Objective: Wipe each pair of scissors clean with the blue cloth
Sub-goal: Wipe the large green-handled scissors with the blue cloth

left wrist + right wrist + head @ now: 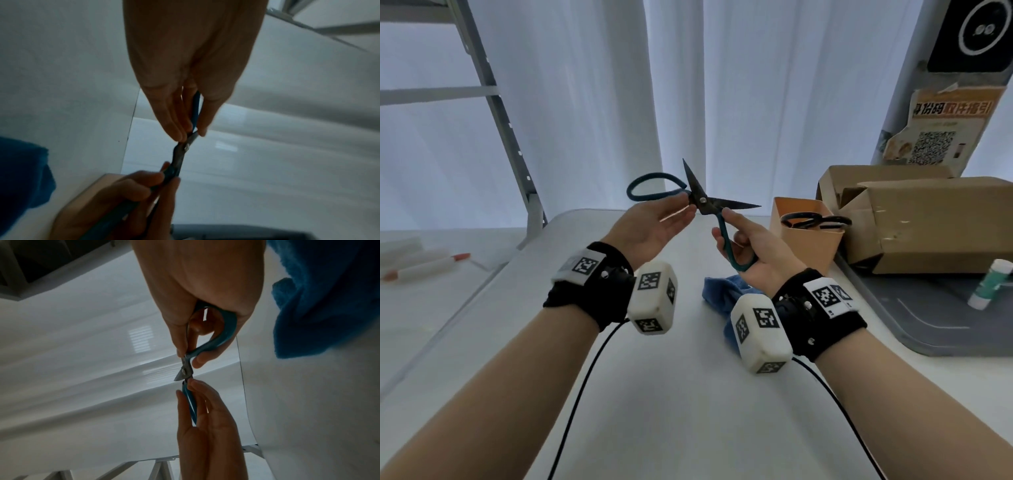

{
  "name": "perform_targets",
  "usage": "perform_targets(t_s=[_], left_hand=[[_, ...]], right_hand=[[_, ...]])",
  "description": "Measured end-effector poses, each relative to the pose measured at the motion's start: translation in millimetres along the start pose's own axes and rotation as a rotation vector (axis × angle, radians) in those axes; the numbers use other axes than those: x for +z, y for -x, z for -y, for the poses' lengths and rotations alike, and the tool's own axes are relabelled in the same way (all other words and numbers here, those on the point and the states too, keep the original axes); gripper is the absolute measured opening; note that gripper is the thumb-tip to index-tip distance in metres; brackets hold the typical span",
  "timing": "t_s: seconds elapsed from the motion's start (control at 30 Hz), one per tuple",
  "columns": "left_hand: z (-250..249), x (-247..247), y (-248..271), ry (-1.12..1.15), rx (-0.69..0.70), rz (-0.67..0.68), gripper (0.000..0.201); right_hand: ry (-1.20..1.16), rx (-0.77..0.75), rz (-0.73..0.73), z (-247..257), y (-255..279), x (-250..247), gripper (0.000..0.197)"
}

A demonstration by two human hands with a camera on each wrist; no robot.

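Both hands are holding one pair of teal-handled scissors (703,202) up in the air above the white desk (674,394), with the blades spread wide apart: one blade is pointing up and away, the other is pointing toward the orange cup (806,236). The left hand (654,229) is pinching one handle loop near the pivot between its thumb and straight fingers, palm turned upward. The right hand (753,253) is grasping the other handle loop, its fingers curling round it and its forefinger stretching along the shank toward the pivot. In the right wrist view the teal loop is sitting inside the curled fingers (202,359).

The blue cloth (722,294) is lying crumpled on the desk below the right hand, on the near side of the orange cup, touched by neither hand. A second pair of scissors (815,221), black-handled, is standing in the orange cup with its handles sticking out above the rim. Behind the cup a cardboard box (928,222) is lying on a grey tray (945,329), and a glue stick (989,287) is lying on that tray too.
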State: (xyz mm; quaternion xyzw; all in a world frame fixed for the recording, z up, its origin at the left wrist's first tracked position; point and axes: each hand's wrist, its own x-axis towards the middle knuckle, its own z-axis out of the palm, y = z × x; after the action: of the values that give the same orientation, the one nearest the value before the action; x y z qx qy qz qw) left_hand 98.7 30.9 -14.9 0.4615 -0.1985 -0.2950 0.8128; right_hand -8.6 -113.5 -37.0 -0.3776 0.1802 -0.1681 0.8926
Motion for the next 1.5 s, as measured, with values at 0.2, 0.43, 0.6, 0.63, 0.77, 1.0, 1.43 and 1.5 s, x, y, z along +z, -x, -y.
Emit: perform_targets(t_s=[0.2, 0.43, 0.6, 0.63, 0.77, 1.0, 1.43, 1.5], left_hand=[[14.0, 9.4, -5.1, -0.224, 0.016, -0.021, 0.022], [2.3, 11.8, -15.7, -0.114, 0.004, -0.089, 0.011], [-15.7, 13.1, -21.4, -0.185, 0.048, -0.132, 0.011], [-17.1, 14.3, -21.8, -0.189, 0.046, -0.127, 0.01], [-16.4, 19.0, -22.3, -0.217, 0.026, -0.097, 0.009], [-22.0, 22.5, -26.6, -0.357, 0.034, -0.041, 0.023], [-43.1, 17.4, -20.2, -0.767, 0.044, 0.017, 0.01], [-45.5, 18.3, -19.8, -0.811, 0.048, 0.027, 0.009]], right_hand=[[0.03, -0.014, 0.073, 2.8, 2.8, -1.0, 0.026], [0.265, 0.006, 0.036, 31.0, -2.3, -9.8, 0.063], [0.839, 0.018, -0.051, 32.6, -3.3, -24.8, 0.025], [0.973, 0.027, -0.05, 30.4, -5.0, -26.4, 0.023], [1.298, 0.161, -0.058, 18.9, -15.5, -28.8, 0.034], [1.503, 0.165, -0.048, 16.0, -27.4, -30.0, 0.017], [0.478, -0.478, -0.088, 59.9, -30.7, 4.5, 0.012], [0.466, -0.512, -0.029, 60.4, -26.4, 12.7, 0.015]])
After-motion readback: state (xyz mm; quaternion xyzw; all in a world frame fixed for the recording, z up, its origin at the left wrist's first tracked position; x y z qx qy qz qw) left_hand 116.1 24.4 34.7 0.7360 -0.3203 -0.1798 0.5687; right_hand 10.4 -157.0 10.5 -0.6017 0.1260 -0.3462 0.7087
